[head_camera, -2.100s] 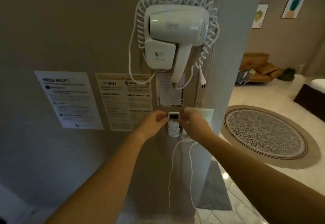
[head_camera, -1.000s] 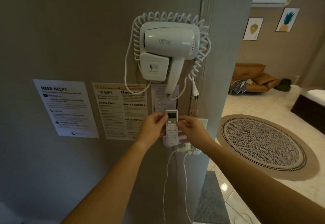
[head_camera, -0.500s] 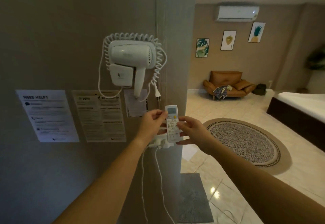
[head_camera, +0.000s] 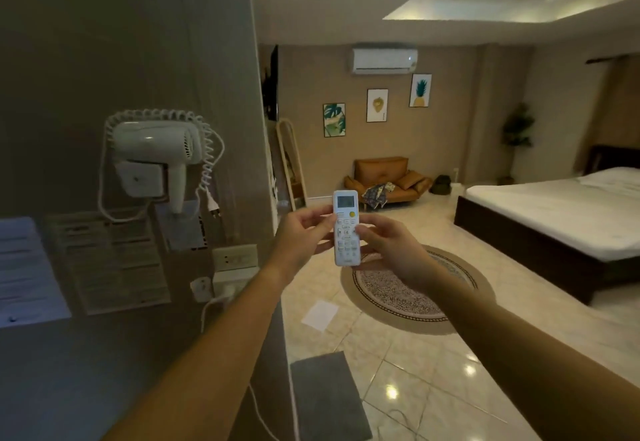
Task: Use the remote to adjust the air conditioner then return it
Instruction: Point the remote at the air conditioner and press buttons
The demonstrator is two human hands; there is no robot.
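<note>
Indoors, both hands' fingers clamped on remote [head_camera: 345, 227], tiled floor [head_camera: 398, 364] (glossy), air conditioner [head_camera: 384, 60] high

A white wall-mounted hair dryer [head_camera: 152, 153] with a coiled cord hangs at nine o'clock, above printed notices [head_camera: 110, 260] and a wall socket [head_camera: 235, 257]. At twelve o'clock three framed prints [head_camera: 377, 105] hang over a tan sofa [head_camera: 388, 177]. A bed [head_camera: 554, 219] stands at three o'clock, and a round patterned rug [head_camera: 408, 298] lies in the middle. A grey mat [head_camera: 325, 395] lies at six o'clock.

Guest bedroom: bed [head_camera: 554, 212], wall hairdryer [head_camera: 156, 149]
</note>
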